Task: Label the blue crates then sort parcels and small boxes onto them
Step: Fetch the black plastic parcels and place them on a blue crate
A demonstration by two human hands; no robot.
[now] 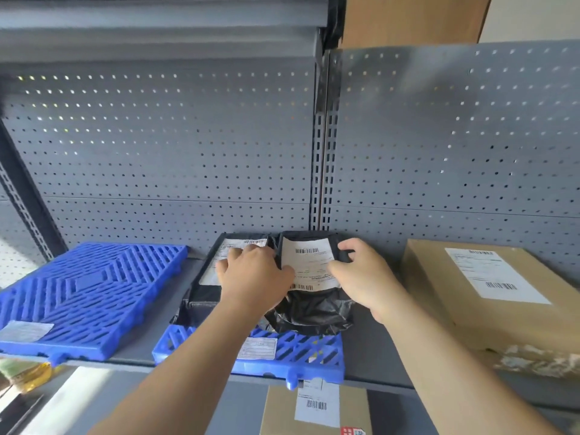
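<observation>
I am looking down at a grey metal shelf [370,346] backed by a perforated steel panel [157,136] dotted with small round holes. Two blue crates of ribbed, slotted plastic are lying flat on it. The left blue crate [84,293] is sitting at the lower left of the frame, carrying a pale sticker [26,331] on its near corner. The middle blue crate [298,353] is sitting at centre bottom, wearing a white paper label [257,348] on its near edge.

Two parcels in glossy black plastic film are resting side by side on the middle crate's far part, touching each other. The flat black parcel [204,296] is lying squarely, boxy under its wrap. The left hand [251,271] is pressing down on its white shipping label, fingers lightly bent and spread on top rather than wrapped round anything. The crumpled black parcel [314,309] is bulging and wrinkled at its near end. The right hand [361,274] is grasping its right edge, fingers curling over the film and thumb lying on its barcode label [309,265].

At the right of the frame a smooth brown cardboard box [489,293] with a white label is lying on the shelf, apart from the crates. Another labelled cardboard box [314,409] is showing below the shelf edge.
</observation>
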